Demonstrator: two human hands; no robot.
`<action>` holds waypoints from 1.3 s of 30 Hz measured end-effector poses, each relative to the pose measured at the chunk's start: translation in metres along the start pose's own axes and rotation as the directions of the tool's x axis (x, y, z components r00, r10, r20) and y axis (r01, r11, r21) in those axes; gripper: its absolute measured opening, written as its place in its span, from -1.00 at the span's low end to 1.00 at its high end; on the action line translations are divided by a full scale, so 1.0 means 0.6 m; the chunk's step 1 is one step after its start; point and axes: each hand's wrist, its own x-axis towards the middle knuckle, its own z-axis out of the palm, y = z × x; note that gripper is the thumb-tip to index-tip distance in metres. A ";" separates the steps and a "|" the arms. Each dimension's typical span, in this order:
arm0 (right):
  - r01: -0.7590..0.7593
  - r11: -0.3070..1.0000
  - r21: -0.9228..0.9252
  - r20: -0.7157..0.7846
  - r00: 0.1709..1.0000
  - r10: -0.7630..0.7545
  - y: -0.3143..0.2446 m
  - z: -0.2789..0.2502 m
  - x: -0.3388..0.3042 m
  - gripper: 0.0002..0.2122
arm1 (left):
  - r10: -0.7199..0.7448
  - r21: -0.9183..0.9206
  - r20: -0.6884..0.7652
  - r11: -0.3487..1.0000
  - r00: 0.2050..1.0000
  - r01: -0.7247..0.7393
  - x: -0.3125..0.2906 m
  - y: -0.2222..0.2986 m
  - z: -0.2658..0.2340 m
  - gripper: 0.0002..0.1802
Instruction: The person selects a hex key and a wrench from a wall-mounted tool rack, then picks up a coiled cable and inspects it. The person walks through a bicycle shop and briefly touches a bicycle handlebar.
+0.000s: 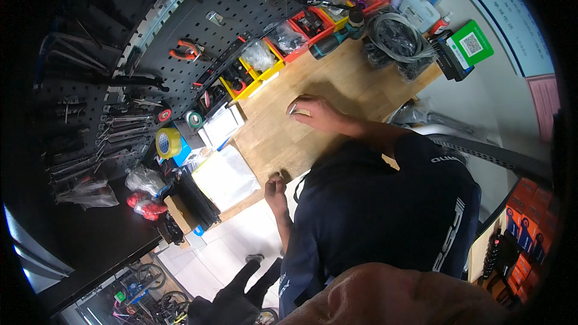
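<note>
Over the wooden workbench, my right hand has its fingers curled, with thumb and fingertips around a small pale piece too tiny to name. Lower, at the bench's near edge, my left hand is closed, its fingertips together; whether something small sits in them I cannot make out. A white sheet lies just left of that hand. Toward the back of the bench rests a teal and black power drill.
Red and yellow parts bins line the back under a black pegboard hung with tools. Coiled cable in plastic and bottles fill the far right. Yellow tape stands left. Another person's dark-clad legs show below, near bicycles.
</note>
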 end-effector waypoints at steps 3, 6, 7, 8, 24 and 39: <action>-0.065 0.998 0.016 0.023 0.998 0.065 0.025 0.012 -0.002 -0.84 | -0.010 -0.008 -0.002 1.000 1.000 0.010 0.002 -0.002 -0.002 -0.77; -0.247 0.969 0.016 0.076 0.967 0.245 0.056 0.024 -0.019 -0.82 | 0.001 -0.008 0.001 1.000 1.000 -0.001 0.004 -0.006 -0.001 -0.78; -0.203 0.979 0.026 0.039 0.979 0.201 0.064 0.027 -0.023 -0.82 | 0.010 0.008 -0.023 1.000 1.000 -0.010 0.004 -0.008 0.000 -0.79; -0.199 0.980 0.020 0.019 0.980 0.199 0.070 0.029 -0.028 -0.82 | -0.001 0.036 -0.060 0.999 0.998 0.003 0.003 -0.010 0.000 -0.80; -0.147 0.988 -0.042 0.024 0.989 0.148 0.081 0.028 -0.033 -0.84 | 0.046 0.086 -0.069 0.995 0.997 -0.040 0.001 -0.006 0.007 -0.83; -0.204 0.979 -0.031 0.194 0.959 0.206 0.072 0.033 -0.041 -0.82 | -0.214 0.007 -0.010 0.977 0.977 0.214 0.013 0.030 -0.024 -0.75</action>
